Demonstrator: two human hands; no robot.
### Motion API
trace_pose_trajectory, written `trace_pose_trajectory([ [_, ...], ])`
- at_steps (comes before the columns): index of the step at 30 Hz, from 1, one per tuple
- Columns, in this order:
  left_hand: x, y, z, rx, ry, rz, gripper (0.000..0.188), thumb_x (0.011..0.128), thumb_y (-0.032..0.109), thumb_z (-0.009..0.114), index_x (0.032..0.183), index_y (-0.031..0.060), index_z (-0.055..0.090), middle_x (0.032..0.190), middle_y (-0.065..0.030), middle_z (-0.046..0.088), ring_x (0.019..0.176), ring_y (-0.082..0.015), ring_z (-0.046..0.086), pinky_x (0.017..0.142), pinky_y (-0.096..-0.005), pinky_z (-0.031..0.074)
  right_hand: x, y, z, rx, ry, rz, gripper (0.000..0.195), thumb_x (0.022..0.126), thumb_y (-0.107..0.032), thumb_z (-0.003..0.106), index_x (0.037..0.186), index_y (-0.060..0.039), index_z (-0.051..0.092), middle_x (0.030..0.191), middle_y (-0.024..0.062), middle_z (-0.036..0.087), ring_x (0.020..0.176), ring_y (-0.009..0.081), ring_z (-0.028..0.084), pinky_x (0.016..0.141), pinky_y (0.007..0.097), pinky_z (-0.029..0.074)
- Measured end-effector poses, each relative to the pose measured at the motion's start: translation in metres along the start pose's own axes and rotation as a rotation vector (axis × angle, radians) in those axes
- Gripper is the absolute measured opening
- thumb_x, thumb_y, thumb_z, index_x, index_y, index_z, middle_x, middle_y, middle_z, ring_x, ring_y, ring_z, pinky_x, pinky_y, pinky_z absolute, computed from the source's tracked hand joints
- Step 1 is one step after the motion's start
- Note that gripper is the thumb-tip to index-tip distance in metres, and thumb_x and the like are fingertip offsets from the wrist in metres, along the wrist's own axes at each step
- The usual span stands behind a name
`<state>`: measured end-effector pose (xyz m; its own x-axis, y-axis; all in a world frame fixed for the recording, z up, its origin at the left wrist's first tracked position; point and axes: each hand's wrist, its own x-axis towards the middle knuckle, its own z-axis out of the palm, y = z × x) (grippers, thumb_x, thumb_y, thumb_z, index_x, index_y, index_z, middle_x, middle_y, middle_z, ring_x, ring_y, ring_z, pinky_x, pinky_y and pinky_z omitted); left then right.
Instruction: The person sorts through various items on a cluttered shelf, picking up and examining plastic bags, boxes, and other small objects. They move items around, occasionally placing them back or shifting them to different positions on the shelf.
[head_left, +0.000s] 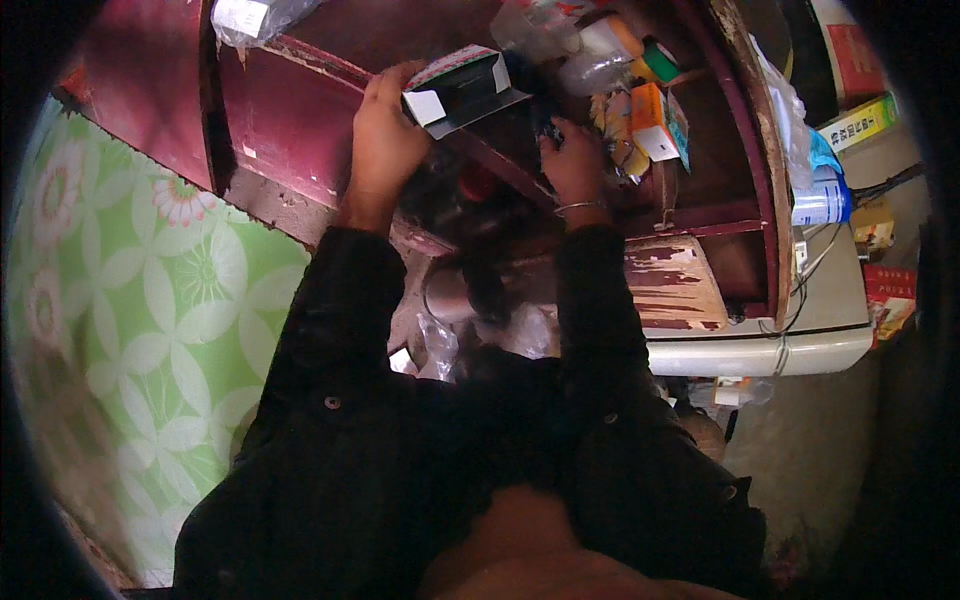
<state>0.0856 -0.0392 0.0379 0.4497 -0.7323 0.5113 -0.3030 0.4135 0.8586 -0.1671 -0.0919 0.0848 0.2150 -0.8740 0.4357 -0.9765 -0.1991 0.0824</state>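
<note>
My left hand (385, 142) grips a small cardboard box (469, 90) by its left end. The box is tilted, with its end flaps folded out and its dark inside showing. My right hand (576, 159) is over the dark red wooden cabinet (720, 150), right of the box and apart from it. Its fingers are curled beside something dark and bluish, and shadow hides whether they hold it. Close to that hand, in the cabinet, lie a crumpled yellow packet (626, 154), an orange and white carton (652, 124) and a container with a green lid (660, 62).
Clear plastic packaging (600, 71) fills the cabinet's far part. Green floral sheeting (180, 285) spreads at left. A peeling wooden board (671, 283) lies at right, before a pale appliance (757, 354). A blue and white container (821, 201) and dark cables (802, 289) are farther right.
</note>
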Motion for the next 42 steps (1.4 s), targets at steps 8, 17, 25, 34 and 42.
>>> trace_pose_trajectory([
  [8,-0.001,-0.006,0.001,-0.046,0.018,0.019,0.047,0.066,-0.001,0.067,0.112,0.0055,0.059,0.109,-0.0192,0.061,0.102,-0.0374,0.059,0.087,-0.0397,0.048,0.003,0.013,0.01,0.246,-0.005,0.163,0.021,0.081,-0.013,0.065,0.101,-0.0074,0.068,0.098,0.0156,0.068,0.091,0.0302,0.065,0.079,0.0383,0.051],
  [17,-0.005,0.001,0.002,-0.035,-0.05,0.01,0.047,0.065,0.0,0.069,0.11,0.0061,0.059,0.108,-0.0179,0.061,0.1,-0.0381,0.058,0.085,-0.041,0.049,0.013,-0.086,-0.093,0.833,0.438,-0.129,0.011,0.084,-0.006,0.066,0.095,-0.0068,0.069,0.093,0.0092,0.068,0.085,0.0166,0.065,0.077,0.0268,0.05],
  [25,-0.005,0.001,0.004,-0.077,-0.052,0.069,0.04,0.069,0.002,0.066,0.108,0.007,0.061,0.106,-0.0171,0.061,0.1,-0.0375,0.059,0.086,-0.041,0.049,0.006,-0.129,-0.074,0.674,0.164,-0.41,0.012,0.077,-0.006,0.067,0.088,-0.0088,0.068,0.085,0.011,0.067,0.079,0.0309,0.064,0.07,0.0364,0.051],
  [34,-0.008,0.002,0.006,-0.047,-0.074,0.109,0.037,0.071,0.008,0.066,0.107,0.0103,0.064,0.106,-0.0153,0.062,0.099,-0.0361,0.06,0.085,-0.0407,0.05,0.01,-0.137,-0.079,0.39,-0.134,-0.499,0.012,0.075,-0.009,0.066,0.086,-0.0074,0.066,0.084,0.0133,0.066,0.078,0.0331,0.064,0.069,0.0405,0.051],
  [42,-0.007,0.001,0.008,-0.059,-0.09,0.08,0.037,0.072,0.009,0.065,0.109,0.01,0.064,0.107,-0.0161,0.062,0.1,-0.0363,0.059,0.087,-0.0411,0.049,0.002,-0.139,-0.071,0.435,-0.186,-0.471,0.016,0.076,-0.008,0.062,0.092,-0.0084,0.065,0.09,0.0139,0.066,0.083,0.0337,0.063,0.071,0.0417,0.051],
])
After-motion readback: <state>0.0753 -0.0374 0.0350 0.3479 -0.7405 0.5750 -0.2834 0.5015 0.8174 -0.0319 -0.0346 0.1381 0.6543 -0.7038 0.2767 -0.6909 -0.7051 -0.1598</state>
